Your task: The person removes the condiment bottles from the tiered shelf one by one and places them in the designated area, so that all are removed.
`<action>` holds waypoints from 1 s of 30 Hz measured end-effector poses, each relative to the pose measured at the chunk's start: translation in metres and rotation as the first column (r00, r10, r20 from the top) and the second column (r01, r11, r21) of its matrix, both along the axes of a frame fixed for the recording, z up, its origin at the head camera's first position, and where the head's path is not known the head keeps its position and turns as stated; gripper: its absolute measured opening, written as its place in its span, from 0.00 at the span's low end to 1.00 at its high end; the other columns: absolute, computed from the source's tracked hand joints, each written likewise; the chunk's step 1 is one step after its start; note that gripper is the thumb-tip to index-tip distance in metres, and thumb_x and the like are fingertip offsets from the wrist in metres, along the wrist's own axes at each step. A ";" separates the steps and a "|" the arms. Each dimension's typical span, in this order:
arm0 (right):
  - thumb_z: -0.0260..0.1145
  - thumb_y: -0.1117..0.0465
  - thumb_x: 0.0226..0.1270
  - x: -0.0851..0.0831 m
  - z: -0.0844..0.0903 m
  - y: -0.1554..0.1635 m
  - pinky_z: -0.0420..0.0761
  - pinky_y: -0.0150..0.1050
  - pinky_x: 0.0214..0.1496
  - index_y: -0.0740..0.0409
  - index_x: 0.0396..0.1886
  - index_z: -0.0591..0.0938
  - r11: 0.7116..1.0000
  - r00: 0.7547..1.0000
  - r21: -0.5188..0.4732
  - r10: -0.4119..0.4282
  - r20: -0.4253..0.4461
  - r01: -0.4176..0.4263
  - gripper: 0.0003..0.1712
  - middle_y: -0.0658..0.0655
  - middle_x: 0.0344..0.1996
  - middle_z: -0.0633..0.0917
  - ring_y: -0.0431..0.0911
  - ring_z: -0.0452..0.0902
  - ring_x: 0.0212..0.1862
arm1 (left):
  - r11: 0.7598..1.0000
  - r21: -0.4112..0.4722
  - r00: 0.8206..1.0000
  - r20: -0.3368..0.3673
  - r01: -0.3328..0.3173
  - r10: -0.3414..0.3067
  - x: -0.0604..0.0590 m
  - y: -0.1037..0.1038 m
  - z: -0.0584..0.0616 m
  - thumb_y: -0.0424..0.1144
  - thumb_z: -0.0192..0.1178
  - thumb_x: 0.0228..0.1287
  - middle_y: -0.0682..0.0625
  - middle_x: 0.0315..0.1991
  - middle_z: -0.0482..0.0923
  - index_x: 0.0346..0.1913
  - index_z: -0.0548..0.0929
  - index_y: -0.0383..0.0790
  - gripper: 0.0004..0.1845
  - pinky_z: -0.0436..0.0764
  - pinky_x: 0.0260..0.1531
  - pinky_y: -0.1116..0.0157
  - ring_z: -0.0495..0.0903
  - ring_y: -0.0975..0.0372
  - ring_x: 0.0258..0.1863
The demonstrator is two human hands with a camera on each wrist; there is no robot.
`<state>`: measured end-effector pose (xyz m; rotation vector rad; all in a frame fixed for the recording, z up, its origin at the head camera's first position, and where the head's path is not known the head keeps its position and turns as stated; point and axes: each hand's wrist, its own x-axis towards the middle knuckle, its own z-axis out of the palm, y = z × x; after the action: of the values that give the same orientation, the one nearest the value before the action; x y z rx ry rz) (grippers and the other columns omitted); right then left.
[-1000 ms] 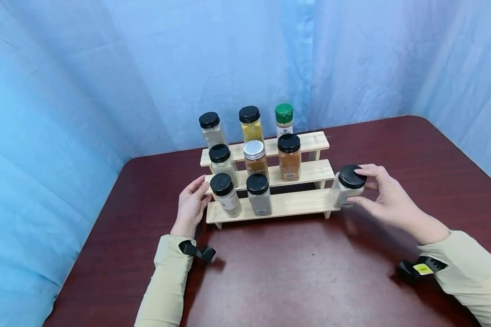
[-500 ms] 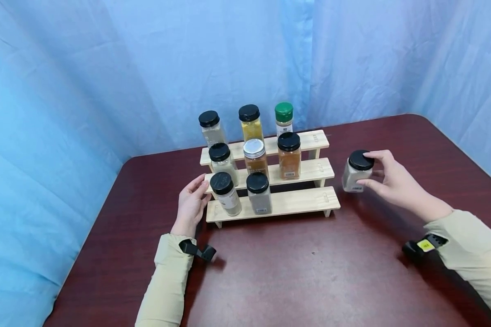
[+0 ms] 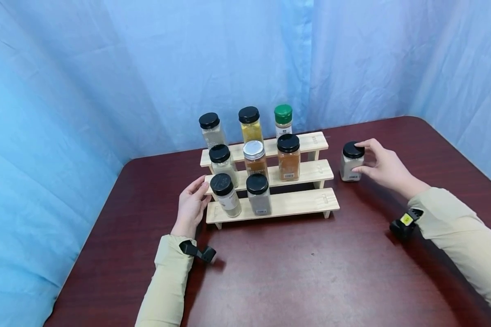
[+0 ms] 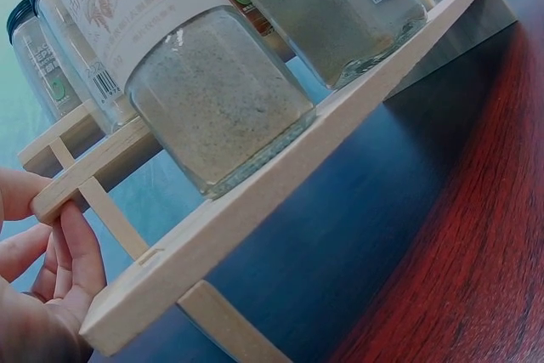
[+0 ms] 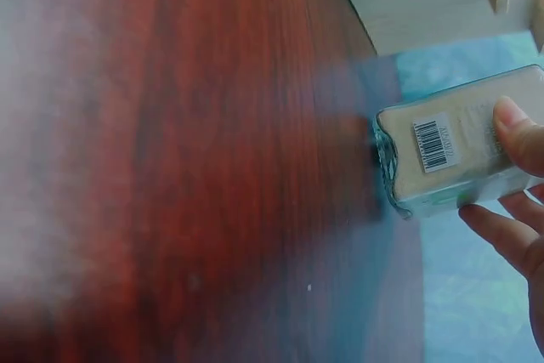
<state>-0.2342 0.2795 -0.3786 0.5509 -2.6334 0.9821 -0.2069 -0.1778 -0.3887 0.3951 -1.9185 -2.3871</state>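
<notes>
My right hand (image 3: 362, 157) grips a square glass jar (image 3: 351, 162) of pale powder with a black lid, thumb on one side and fingers on the other. The jar is upright at the table, to the right of the three-step wooden rack (image 3: 298, 203). In the right wrist view the jar (image 5: 455, 146) shows a barcode label, its base is at the tabletop, and my right hand (image 5: 510, 180) holds it. My left hand (image 3: 201, 193) holds the rack's left end. In the left wrist view my left hand (image 4: 47, 227) pinches a shelf end (image 4: 81, 184) beside a jar (image 4: 221, 108).
Several spice jars stand on the rack: two black-lidded ones (image 3: 258, 193) on the bottom step, a silver-lidded one (image 3: 255, 156) in the middle, a green-lidded one (image 3: 283, 119) at the top. The dark red table (image 3: 303, 272) is backed by a blue curtain (image 3: 106, 68).
My right hand has carried the black-lidded jar from the bottom step's right end, away to the right and back, down to the table beside the rack. The left hand has stayed put.
</notes>
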 end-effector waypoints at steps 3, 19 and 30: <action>0.70 0.75 0.53 -0.006 0.001 0.001 0.80 0.29 0.44 0.65 0.61 0.65 1.000 0.999 -0.020 -0.016 0.037 0.016 0.36 0.72 0.51 0.76 0.65 0.75 0.52 | 1.000 -0.004 1.000 -0.002 0.006 -0.006 -0.001 0.000 0.001 0.31 0.50 0.71 0.53 0.47 0.71 0.68 0.66 0.32 0.23 0.75 0.39 0.72 0.77 0.73 0.36; 0.68 0.73 0.57 -0.024 0.001 0.003 0.73 0.17 0.40 0.61 0.64 0.62 0.999 0.997 -0.025 -0.023 0.073 0.025 0.36 0.71 0.50 0.77 0.63 0.76 0.52 | 1.000 0.000 1.000 0.006 -0.005 0.005 -0.001 -0.002 -0.002 0.31 0.50 0.71 0.51 0.51 0.71 0.67 0.67 0.33 0.23 0.76 0.39 0.72 0.77 0.73 0.37; 0.69 0.71 0.57 -0.029 0.001 0.003 0.79 0.46 0.45 0.61 0.65 0.62 0.998 0.993 -0.027 -0.060 0.105 0.063 0.38 0.71 0.52 0.75 0.64 0.75 0.53 | 1.000 0.002 1.000 -0.001 0.001 -0.001 0.000 -0.001 -0.002 0.31 0.50 0.71 0.47 0.55 0.70 0.67 0.66 0.33 0.23 0.76 0.39 0.72 0.77 0.74 0.37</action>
<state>-0.2635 0.2821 -0.3781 0.4195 -2.7040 1.0567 -0.2070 -0.1791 -0.3905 0.3928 -1.9169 -2.3896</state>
